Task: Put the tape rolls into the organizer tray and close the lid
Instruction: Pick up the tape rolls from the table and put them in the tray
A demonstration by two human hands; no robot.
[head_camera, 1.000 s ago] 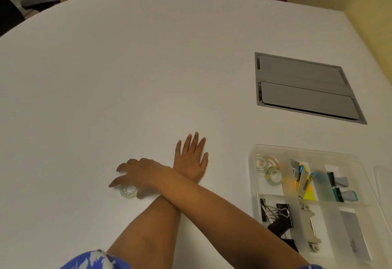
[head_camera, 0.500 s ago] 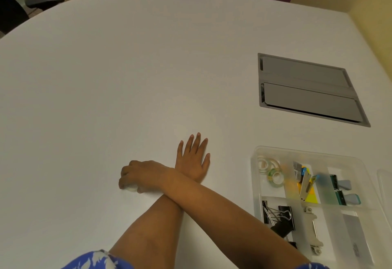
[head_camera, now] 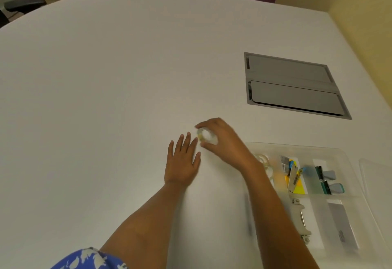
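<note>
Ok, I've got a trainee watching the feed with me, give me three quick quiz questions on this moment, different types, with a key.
1. True or false: the right hand is holding a tape roll in its fingers.
2. Multiple choice: the left hand is
A. gripping the organizer tray
B. flat on the table, fingers spread
C. holding the lid
3. Short answer: on which side of the hands does the organizer tray sit, and is a lid on it?

Key
1. True. The roll is pinched between thumb and fingers; it looks clear of the table, though blur makes that uncertain.
2. B.
3. To the person's right, with no lid on it; its compartments are exposed.
</note>
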